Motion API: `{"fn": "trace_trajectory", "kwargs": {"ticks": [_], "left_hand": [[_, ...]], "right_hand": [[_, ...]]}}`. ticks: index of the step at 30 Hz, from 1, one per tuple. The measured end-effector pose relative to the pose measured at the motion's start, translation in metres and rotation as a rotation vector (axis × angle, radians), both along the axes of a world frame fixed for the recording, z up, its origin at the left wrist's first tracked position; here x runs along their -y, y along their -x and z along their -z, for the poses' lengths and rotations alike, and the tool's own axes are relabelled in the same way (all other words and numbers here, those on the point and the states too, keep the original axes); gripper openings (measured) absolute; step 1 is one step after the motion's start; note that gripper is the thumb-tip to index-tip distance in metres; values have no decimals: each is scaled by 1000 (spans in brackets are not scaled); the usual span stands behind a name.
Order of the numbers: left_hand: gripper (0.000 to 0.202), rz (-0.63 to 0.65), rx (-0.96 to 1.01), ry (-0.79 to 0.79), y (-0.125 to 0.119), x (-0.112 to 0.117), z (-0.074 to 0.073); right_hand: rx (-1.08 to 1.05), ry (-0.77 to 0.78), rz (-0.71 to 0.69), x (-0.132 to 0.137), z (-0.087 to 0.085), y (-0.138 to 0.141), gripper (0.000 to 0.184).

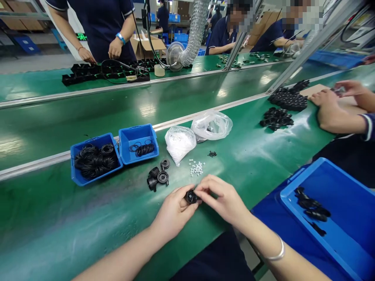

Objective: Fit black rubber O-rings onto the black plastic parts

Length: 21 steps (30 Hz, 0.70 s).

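"Where's the black plastic fitting (191, 196) we're working on?"

"Gripped between our hands, its long axis seemingly side to side. Our left hand (172, 214) cups one end, our right hand (222, 197) pinches the other, over the bench (58, 218)."

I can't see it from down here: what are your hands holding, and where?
Both hands hold a small round black plastic fitting. The left hand grips one side of it, and the right hand pinches the other side.
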State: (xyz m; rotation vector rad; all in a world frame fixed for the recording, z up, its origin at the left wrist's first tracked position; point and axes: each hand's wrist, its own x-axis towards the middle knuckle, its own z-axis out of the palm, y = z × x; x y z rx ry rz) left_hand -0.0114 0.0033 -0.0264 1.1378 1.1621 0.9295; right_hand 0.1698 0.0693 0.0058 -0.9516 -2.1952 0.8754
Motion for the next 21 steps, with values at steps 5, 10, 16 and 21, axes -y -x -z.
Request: {"fn": "trace_trajectory", "kwargs": {"ticks": [5, 10, 16, 21], "left_hand": [[44, 15, -185, -66, 1, -2, -8], [45, 21, -257, -89, 2, -3, -12], [47, 15, -230, -71, 3, -3, -12], [47, 31, -310, -73, 4, -4, -17]], "right_hand": [[-45, -19, -20, 22, 8, 12, 10], [-34, -44, -20, 18, 8, 12, 10], [-19, -73, -39, 20, 10, 11, 10], [35, -125, -70, 31, 10, 6, 22]]}}
